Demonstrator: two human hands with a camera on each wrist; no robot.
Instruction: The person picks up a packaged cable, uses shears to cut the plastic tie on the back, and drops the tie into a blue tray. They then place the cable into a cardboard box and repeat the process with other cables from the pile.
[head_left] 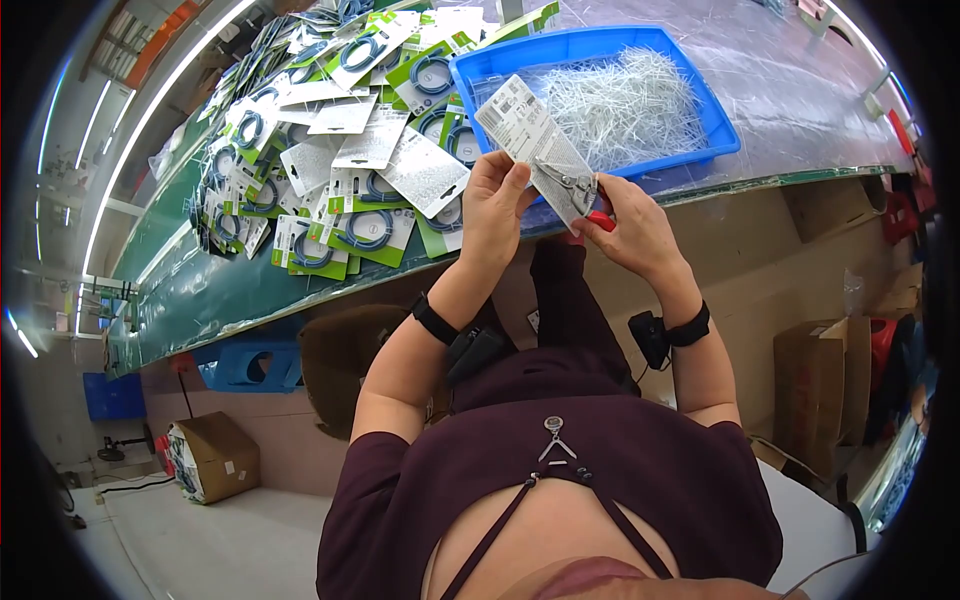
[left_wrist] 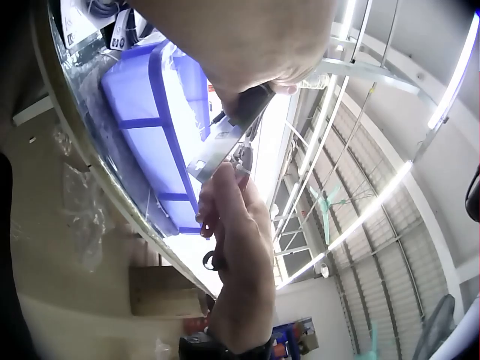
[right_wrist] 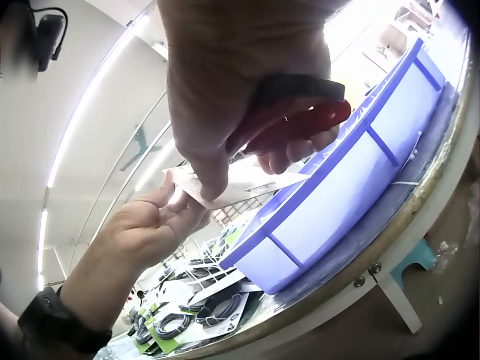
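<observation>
My left hand [head_left: 492, 212] pinches a flat white blister card [head_left: 525, 120], thumb on its printed back. The card slants over the near edge of a blue tray [head_left: 690, 160]. In my right hand [head_left: 638, 228] is a pair of red-handled cutting pliers [head_left: 601, 220], its metal head lying against the lower part of the card. From the right wrist view, the red and black handles [right_wrist: 300, 124] show within the curled right fingers, with the card [right_wrist: 251, 184] just below. Seen from the left wrist, the card [left_wrist: 217, 146] stands nearly edge-on between both hands.
Thin clear plastic strips [head_left: 630, 105] fill much of the tray. To its left, carded blue-grey cables [head_left: 365, 225] lie in a large overlapping pile on the green table [head_left: 190, 300]. Cardboard boxes [head_left: 815, 390] stand on the floor at the right.
</observation>
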